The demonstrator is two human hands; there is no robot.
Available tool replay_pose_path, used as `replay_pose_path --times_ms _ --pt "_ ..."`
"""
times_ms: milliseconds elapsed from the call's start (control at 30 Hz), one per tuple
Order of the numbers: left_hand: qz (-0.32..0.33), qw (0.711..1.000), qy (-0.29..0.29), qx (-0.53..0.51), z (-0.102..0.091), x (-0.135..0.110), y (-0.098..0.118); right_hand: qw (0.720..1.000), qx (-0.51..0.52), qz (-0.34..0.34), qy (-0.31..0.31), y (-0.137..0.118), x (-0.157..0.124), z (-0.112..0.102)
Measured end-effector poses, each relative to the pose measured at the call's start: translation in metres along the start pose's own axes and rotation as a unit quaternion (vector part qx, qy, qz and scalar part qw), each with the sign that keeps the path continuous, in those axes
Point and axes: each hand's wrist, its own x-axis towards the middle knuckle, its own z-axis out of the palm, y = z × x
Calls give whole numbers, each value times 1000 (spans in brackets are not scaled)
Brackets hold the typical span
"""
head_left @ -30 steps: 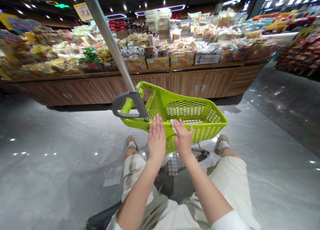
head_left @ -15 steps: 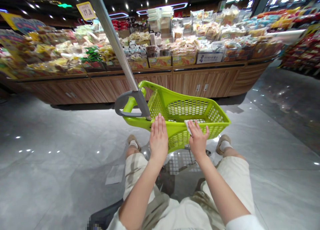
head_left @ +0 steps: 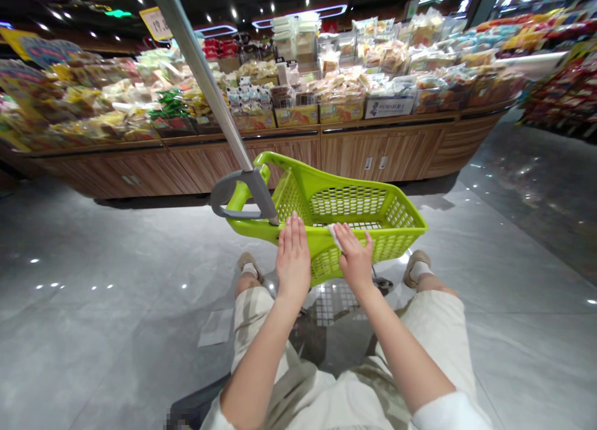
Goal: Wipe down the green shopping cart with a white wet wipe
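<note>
A lime-green plastic shopping basket (head_left: pixel 396 215) on wheels stands on the floor between my knees. My left hand (head_left: pixel 293 256) lies flat on its near rim, fingers stretched out and together, holding nothing. My right hand (head_left: pixel 355 257) presses a small white cloth (head_left: pixel 334 234) against the near rim, fingers curled over it. A grey pull handle (head_left: pixel 205 81) rises from the basket's left end, up and to the left.
A long wooden display counter (head_left: pixel 373 150) piled with packaged snacks runs across the back. A yellow price sign (head_left: pixel 152 22) hangs top left. More shelves of goods (head_left: pixel 559 94) stand at the right. Glossy grey floor tiles (head_left: pixel 93 280) surround me.
My right hand with the white cloth slid right along the basket rim, then back to the left. My left hand stayed flat on the rim.
</note>
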Motion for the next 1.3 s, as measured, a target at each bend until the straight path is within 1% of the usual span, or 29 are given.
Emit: replay_pose_path --times_ms 67,100,167,233,267,333,400,467,533,633,733,800,833,867,933,1067,1133,1200,1233,1300 --pt "-1 1000 9 -9 1 0 0 999 -19 40 21 22 -7 -2" --pt "0 1000 12 -15 2 -1 1 997 -25 64 31 29 -9 -4" --pt "2 1000 18 -22 3 -1 1 993 -25 108 38 29 -7 -6" --pt "2 999 22 -24 4 -1 2 993 -9 119 18 11 1 -8" --pt "0 1000 22 -23 4 -1 2 994 3 108 2 -2 6 -8" --pt "-5 1000 20 -17 4 -2 2 998 29 55 -33 -34 16 -7" --pt "-9 1000 17 -11 4 -2 2 998 48 4 -51 -61 24 -6" --pt "-11 1000 13 -8 3 -2 2 997 53 -21 -51 -74 25 -5" --pt "-6 1000 5 -5 2 -1 1 998 46 -22 -46 -68 21 -5" --pt "0 1000 2 -4 1 -1 0 999 20 -8 -31 -33 7 -5" --pt "-2 1000 7 -7 1 -1 1 999 -22 36 3 6 -8 -8" --pt "0 1000 6 -6 1 -1 2 996 -46 70 24 22 -14 -10" --pt "0 1000 5 -4 1 -1 2 995 -53 82 30 24 -15 -10" --pt "-1 1000 5 -3 1 -1 3 994 -56 89 33 22 -14 -10" --pt "-4 1000 5 -3 1 -1 4 995 -51 80 29 7 -10 -8" --pt "-5 1000 2 0 0 -1 4 1000 -14 3 0 -44 8 0" --pt "-9 1000 -2 -3 0 -1 4 1000 7 -30 -6 -62 15 3" --pt "-13 1000 -4 -8 0 -1 3 999 19 -46 -3 -66 17 4" --pt "-14 1000 -5 -10 -1 -1 3 999 20 -48 0 -62 16 3" --pt "-14 1000 -4 -15 -1 -1 3 999 11 -41 10 -43 10 2"
